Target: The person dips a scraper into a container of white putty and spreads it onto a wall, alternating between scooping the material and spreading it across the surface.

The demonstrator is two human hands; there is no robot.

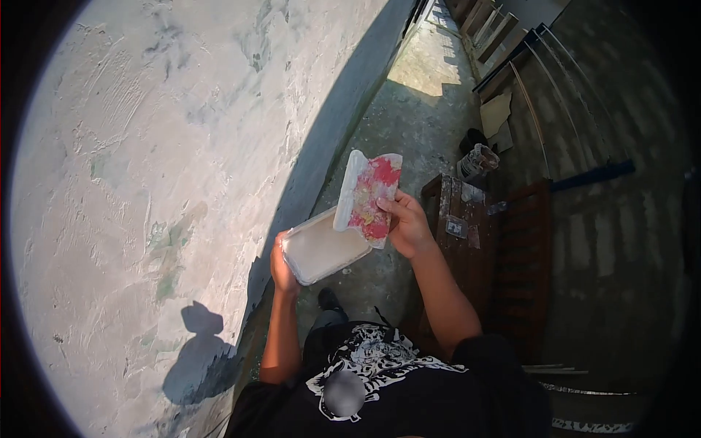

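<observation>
My left hand (283, 266) is wrapped round the near left end of a shallow rectangular tray (325, 248) with a whitish inside. In my right hand (410, 225) is a wide, flat putty spreader (374, 196), its face smeared with red and yellowish patches. White putty lines the spreader's left edge. The thumb presses on its face while the other fingers go behind it, largely hidden. The spreader overlaps the tray's far right corner in this view. To the left rises a wall (175, 146) coated with uneven whitish putty, showing trowel marks and greenish patches.
On the right stands a dark wooden bench (467, 219) with small packets on it. A stained bucket (478, 162) sits beyond it. Slatted wood (522, 263) and thin poles (531, 109) line the right side. A concrete path (394, 131) runs ahead along the wall.
</observation>
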